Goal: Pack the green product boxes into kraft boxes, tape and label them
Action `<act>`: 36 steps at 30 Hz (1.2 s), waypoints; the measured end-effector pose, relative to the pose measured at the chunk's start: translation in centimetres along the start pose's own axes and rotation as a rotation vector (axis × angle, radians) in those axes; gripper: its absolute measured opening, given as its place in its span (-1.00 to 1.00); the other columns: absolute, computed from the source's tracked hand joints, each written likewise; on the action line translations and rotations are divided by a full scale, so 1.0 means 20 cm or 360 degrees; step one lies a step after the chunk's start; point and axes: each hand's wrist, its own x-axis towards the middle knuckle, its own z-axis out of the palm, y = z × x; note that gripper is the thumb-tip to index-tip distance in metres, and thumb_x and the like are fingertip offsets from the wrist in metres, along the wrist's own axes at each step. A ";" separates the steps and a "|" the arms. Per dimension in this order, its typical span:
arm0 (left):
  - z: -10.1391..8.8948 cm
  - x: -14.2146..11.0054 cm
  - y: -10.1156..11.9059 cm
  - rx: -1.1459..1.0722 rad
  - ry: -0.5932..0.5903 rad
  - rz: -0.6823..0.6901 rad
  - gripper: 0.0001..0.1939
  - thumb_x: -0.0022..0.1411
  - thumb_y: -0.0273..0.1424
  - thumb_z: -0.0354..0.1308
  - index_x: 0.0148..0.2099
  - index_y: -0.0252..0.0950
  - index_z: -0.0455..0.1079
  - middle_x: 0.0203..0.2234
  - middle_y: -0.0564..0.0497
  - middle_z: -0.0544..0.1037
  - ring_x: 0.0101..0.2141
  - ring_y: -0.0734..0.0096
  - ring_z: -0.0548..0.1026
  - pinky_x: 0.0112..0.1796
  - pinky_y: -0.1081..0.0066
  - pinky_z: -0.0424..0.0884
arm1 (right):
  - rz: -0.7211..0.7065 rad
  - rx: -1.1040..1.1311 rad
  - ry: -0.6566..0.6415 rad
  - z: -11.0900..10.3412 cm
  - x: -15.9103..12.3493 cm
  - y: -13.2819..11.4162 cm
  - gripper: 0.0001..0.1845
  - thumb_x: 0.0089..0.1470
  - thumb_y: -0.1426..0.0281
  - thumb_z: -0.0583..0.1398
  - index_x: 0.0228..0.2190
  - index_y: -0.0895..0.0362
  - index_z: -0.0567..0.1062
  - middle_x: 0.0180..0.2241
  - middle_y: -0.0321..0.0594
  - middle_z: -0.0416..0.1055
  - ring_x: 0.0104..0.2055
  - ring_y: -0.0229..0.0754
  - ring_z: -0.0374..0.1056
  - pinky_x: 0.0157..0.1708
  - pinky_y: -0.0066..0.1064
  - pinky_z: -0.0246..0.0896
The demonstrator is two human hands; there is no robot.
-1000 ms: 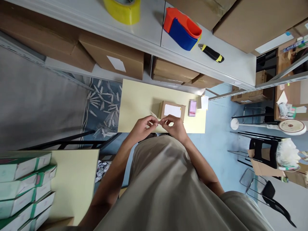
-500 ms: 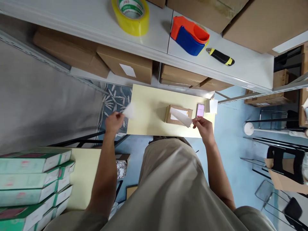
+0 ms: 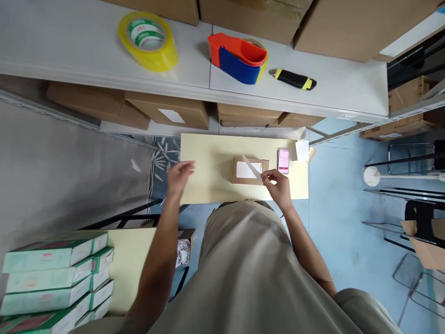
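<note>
Between the thumb and fingers of my right hand [image 3: 277,186] is a white slip of paper [image 3: 251,167], slanting up to the left over a small cardboard box [image 3: 238,181]. A white label [image 3: 244,170] lies on the top of that box. My left hand [image 3: 178,178] is off the left end of the pale yellow table [image 3: 208,185], fingers stretched out and nothing in them. Farther left, a small white scrap [image 3: 135,165] shows in front of the grey wall, apart from the hand. A phone [image 3: 283,161] with a lit screen lies right of the box.
A roll of yellow tape [image 3: 163,54], a red and blue tape dispenser [image 3: 239,65] and a utility knife [image 3: 294,79] lie on the shelf [image 3: 86,51] ahead. Green and white boxes [image 3: 41,257] are stacked at lower left. White scraps [image 3: 160,162] litter the floor beyond the table's left end.
My left hand has let go of its white scrap, which is now farther left, and its fingers have straightened. The right hand still holds its slip, now turned more edge-on. The view has shifted.
</note>
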 end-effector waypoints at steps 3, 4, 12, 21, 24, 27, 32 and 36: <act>0.40 -0.21 0.15 -0.0430 -0.0181 -0.0200 -0.36 -0.09 0.11 0.52 -0.19 -0.28 0.51 -0.16 -0.18 0.71 -0.14 0.16 0.64 -0.06 0.15 0.58 | -0.0259 -0.0234 -0.0055 0.02 -0.01 -0.01 -0.80 0.30 0.23 0.24 -0.31 0.04 0.61 -0.27 -0.17 0.59 -0.32 -0.12 0.51 -0.22 -0.26 0.42; 0.50 -0.28 0.20 -0.0570 -0.0255 -0.0266 -0.36 -0.15 0.06 0.58 -0.19 -0.28 0.51 -0.15 -0.19 0.71 -0.14 0.15 0.66 -0.05 0.15 0.58 | -0.0345 -0.0325 -0.0090 0.03 -0.01 0.00 -0.80 0.34 0.27 0.22 -0.29 0.04 0.61 -0.26 -0.17 0.59 -0.32 -0.12 0.50 -0.21 -0.26 0.41; 0.84 -0.43 0.40 -0.1005 -0.0262 -0.0501 -0.44 0.00 -0.01 0.55 -0.11 -0.25 0.49 -0.21 -0.09 0.70 -0.14 0.19 0.68 -0.12 0.27 0.56 | -0.0853 -0.0943 -0.0449 0.05 -0.07 0.12 -0.78 0.48 0.39 0.17 -0.14 0.09 0.65 -0.16 -0.12 0.66 -0.17 -0.07 0.55 -0.03 -0.23 0.34; 0.94 -0.48 0.31 -0.0675 -0.0062 -0.0368 -0.55 0.09 -0.01 0.48 -0.15 -0.22 0.52 -0.27 0.01 0.66 -0.21 0.29 0.63 -0.18 0.35 0.53 | -0.0748 -0.0852 -0.0439 -0.10 0.00 0.23 -0.73 0.54 0.30 0.15 0.02 0.04 0.67 -0.06 -0.14 0.64 -0.21 -0.13 0.56 -0.10 -0.27 0.40; 0.94 -0.51 0.28 -0.0442 -0.0152 -0.0245 -0.56 0.14 0.00 0.45 -0.14 -0.22 0.55 -0.23 -0.02 0.68 -0.15 0.23 0.63 -0.08 0.30 0.55 | -0.0685 -0.0784 -0.0207 -0.17 0.10 0.25 -0.65 0.57 0.27 0.09 0.05 0.05 0.66 -0.06 -0.10 0.62 -0.26 -0.15 0.54 -0.11 -0.25 0.41; 0.93 -0.54 0.26 -0.0306 -0.0290 -0.0141 -0.58 0.20 0.00 0.42 -0.15 -0.22 0.55 -0.19 -0.05 0.69 -0.09 0.16 0.65 0.01 0.22 0.56 | -0.0721 -0.0810 -0.0204 -0.23 0.20 0.28 -0.66 0.56 0.26 0.10 0.01 0.04 0.67 -0.08 -0.12 0.61 -0.29 -0.15 0.51 -0.16 -0.26 0.40; 0.93 -0.57 0.20 -0.0159 -0.0339 -0.0045 -0.68 0.28 -0.09 0.36 -0.12 -0.22 0.55 -0.11 -0.09 0.70 -0.03 0.12 0.66 0.15 0.13 0.54 | -0.0812 -0.0895 -0.0498 -0.25 0.21 0.33 -0.77 0.49 0.37 0.17 -0.12 0.07 0.66 -0.13 -0.16 0.59 -0.32 -0.19 0.47 -0.18 -0.31 0.36; 0.92 -0.58 0.13 -0.0116 -0.0198 0.0009 -0.63 0.24 -0.18 0.39 0.04 -0.20 0.55 0.07 -0.14 0.67 0.15 0.04 0.60 0.28 0.03 0.43 | -0.0818 -0.0851 -0.0629 -0.25 0.11 0.34 -0.84 0.38 0.49 0.21 -0.20 0.09 0.62 -0.17 -0.18 0.59 -0.37 -0.21 0.44 -0.17 -0.32 0.35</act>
